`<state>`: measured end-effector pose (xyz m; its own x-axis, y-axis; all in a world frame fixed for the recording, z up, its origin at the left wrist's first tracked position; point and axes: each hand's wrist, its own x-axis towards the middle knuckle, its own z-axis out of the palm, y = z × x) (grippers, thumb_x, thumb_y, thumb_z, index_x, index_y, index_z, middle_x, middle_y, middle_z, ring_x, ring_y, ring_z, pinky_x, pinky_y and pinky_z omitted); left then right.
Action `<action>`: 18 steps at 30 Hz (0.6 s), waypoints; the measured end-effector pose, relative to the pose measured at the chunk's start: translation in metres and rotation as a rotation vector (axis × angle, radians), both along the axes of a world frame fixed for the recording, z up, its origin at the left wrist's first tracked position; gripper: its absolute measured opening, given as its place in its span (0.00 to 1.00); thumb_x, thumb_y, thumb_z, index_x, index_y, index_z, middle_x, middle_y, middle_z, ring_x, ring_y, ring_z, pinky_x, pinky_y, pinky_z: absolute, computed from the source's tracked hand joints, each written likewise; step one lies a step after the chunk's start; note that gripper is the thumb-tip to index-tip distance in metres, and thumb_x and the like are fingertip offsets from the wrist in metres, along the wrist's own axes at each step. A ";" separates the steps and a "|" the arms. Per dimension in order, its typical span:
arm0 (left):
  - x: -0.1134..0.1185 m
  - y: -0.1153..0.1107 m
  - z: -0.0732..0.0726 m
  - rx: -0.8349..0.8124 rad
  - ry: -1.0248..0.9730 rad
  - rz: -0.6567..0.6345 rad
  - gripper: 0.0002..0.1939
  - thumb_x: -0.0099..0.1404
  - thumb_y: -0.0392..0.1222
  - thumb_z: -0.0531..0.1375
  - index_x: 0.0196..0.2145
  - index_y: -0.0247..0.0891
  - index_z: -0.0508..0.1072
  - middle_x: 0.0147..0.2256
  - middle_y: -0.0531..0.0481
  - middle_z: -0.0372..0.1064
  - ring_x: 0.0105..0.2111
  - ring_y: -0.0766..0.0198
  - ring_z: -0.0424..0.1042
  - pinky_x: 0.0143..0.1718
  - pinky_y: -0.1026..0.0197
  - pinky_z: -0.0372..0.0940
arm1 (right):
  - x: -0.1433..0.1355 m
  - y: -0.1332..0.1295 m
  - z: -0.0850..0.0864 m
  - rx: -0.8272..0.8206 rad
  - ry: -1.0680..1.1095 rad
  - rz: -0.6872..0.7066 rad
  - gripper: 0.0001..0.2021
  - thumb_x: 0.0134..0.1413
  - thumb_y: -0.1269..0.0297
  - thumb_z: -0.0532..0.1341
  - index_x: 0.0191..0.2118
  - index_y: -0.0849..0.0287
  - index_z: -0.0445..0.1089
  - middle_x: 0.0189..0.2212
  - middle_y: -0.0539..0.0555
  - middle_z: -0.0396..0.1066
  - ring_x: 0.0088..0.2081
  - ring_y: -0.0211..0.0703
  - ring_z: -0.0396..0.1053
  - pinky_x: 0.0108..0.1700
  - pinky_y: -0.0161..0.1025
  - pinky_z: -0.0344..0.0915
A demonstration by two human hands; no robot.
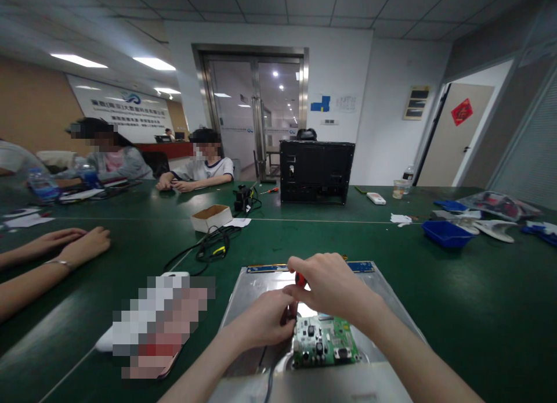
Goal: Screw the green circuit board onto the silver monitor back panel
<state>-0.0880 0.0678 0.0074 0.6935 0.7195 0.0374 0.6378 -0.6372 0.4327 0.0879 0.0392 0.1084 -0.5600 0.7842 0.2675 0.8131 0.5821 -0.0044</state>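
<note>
My right hand [331, 284] is closed around the red handle of a screwdriver [300, 279], which stands nearly upright. Just below it, my left hand [265, 320] is pinched close to the screwdriver's lower end; its fingertips hide what they grip. Both hands meet at the upper left corner of a green circuit board [326, 340]. The board sits on the silver metal back of a flat display panel [385, 287], which lies on the table. A narrow blue circuit strip [265, 269] runs along the panel's far edge. A dark cable passes beneath my left wrist.
The green table [470, 310] bears a small cardboard box [212, 218], black cables [213, 246], a black monitor-like housing [317, 171] and a blue tray [447, 233]. Left of the panel lie blurred-out phone-like items [156, 327]. Another person's hands [82, 245] rest at left; people sit beyond.
</note>
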 end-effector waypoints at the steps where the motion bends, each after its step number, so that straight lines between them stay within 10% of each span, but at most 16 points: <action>1: 0.000 0.000 0.000 -0.005 0.003 0.007 0.03 0.54 0.33 0.54 0.28 0.38 0.65 0.25 0.53 0.65 0.25 0.64 0.62 0.23 0.65 0.53 | 0.000 0.001 0.000 0.004 -0.011 -0.011 0.10 0.61 0.53 0.57 0.37 0.54 0.66 0.28 0.51 0.76 0.29 0.45 0.73 0.25 0.37 0.45; 10: -0.001 0.000 0.000 -0.006 -0.053 -0.015 0.04 0.54 0.33 0.54 0.29 0.39 0.63 0.25 0.54 0.65 0.26 0.63 0.63 0.24 0.64 0.54 | -0.002 -0.001 0.001 -0.033 0.036 0.018 0.09 0.53 0.67 0.59 0.42 0.55 0.65 0.34 0.50 0.77 0.31 0.43 0.73 0.25 0.37 0.46; 18: 0.000 -0.001 0.003 -0.006 0.017 0.015 0.03 0.54 0.32 0.55 0.27 0.38 0.66 0.25 0.53 0.66 0.25 0.64 0.63 0.24 0.64 0.53 | -0.001 0.001 0.001 0.019 -0.057 -0.053 0.12 0.61 0.51 0.58 0.38 0.54 0.68 0.29 0.52 0.77 0.31 0.48 0.74 0.26 0.37 0.50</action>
<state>-0.0878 0.0669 0.0109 0.6830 0.7301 0.0216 0.6546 -0.6250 0.4253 0.0870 0.0403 0.1096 -0.5325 0.8081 0.2518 0.8413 0.5379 0.0533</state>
